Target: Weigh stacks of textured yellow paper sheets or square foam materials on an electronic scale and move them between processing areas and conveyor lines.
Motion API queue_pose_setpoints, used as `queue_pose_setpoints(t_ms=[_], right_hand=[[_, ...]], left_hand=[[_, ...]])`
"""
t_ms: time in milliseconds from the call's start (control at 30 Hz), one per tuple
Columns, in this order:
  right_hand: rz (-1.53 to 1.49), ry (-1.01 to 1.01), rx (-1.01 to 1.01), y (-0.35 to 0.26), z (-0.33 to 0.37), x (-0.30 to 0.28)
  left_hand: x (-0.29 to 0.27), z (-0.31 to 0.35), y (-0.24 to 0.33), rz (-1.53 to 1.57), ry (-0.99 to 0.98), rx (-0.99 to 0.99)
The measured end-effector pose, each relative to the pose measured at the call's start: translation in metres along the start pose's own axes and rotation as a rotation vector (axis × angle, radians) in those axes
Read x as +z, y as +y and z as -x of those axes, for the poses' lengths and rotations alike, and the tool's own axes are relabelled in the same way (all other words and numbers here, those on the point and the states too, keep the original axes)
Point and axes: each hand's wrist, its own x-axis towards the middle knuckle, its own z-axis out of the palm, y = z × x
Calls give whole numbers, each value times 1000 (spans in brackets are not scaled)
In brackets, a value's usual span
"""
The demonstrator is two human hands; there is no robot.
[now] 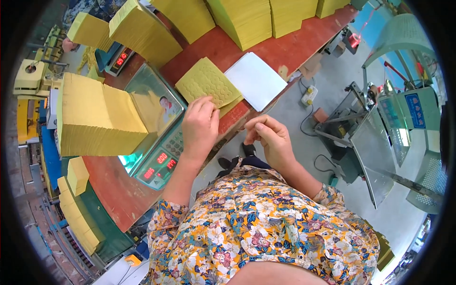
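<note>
A yellow paper sheet [209, 83], pressed with rows of round shapes, lies on a thin stack of similar sheets on the red table. My left hand [199, 126] is at its near edge, fingers curled and closed on the paper; the fingertips are partly hidden. Beyond the table's front edge, my right hand [271, 137] hangs in the air with thumb and fingers pinched together. Whatever the pinch holds, if anything, is too small to make out. A stack of white sheets [256, 80] lies right of the yellow sheet, nearest to my right hand.
On the left, a digital scale [159, 159] with lit red digits carries a tall stack of yellow sheets [102, 116]. More yellow stacks [242, 21] line the table's [111, 190] back. A second scale [116, 59] stands far left. Metal machinery [375, 152] and a power strip [309, 95] are on the right.
</note>
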Motion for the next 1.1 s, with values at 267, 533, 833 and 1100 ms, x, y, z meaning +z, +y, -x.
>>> queue_pose_setpoints(t_ms=[267, 533, 833, 1100], right_hand=[[-10, 63, -33, -10, -18, 0], [9, 71, -26, -2, -10, -2], [-41, 99, 87, -24, -37, -14], [496, 1, 53, -9, -37, 11]], left_hand=[[-1, 2, 9, -124, 4, 71], [0, 2, 5, -77, 20, 73], [-23, -7, 32, -3, 190, 152], [-36, 60, 30, 5, 196, -11]])
